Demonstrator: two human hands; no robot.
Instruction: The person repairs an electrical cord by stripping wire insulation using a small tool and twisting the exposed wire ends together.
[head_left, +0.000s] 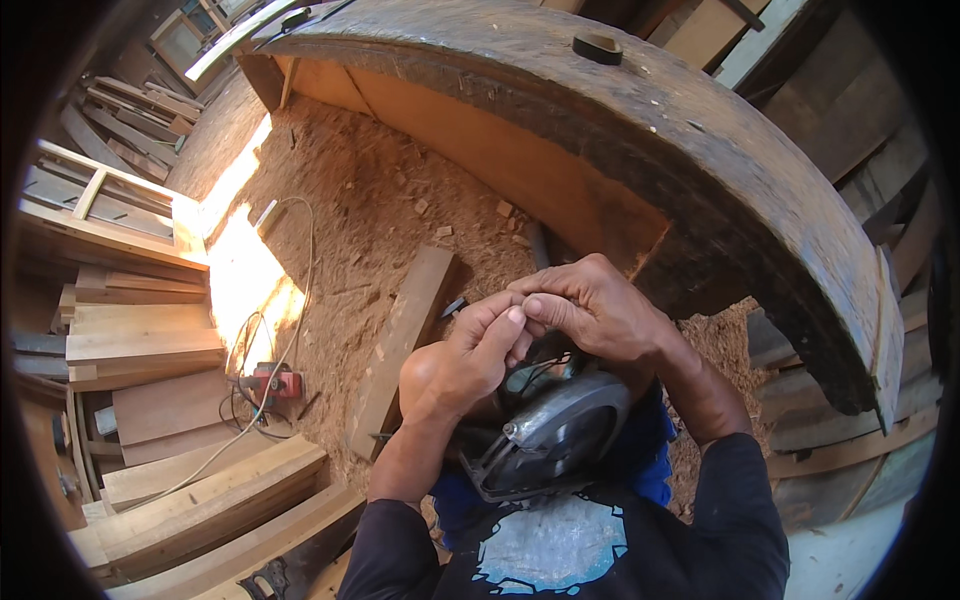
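Observation:
My left hand and my right hand meet in front of me, thumbs and fingertips pinched together. Whatever lies between the fingers is too small or hidden to make out. Just below them a circular saw rests on my lap, its rounded metal blade guard facing up. Thin dark wires show at the saw's body, close under my fingers; where they lead is hidden.
A large curved workbench arches overhead and to the right, with a black tape-like ring on it. A wooden board lies on the sawdust-covered floor. Left are a red power tool, stacked planks and a handsaw.

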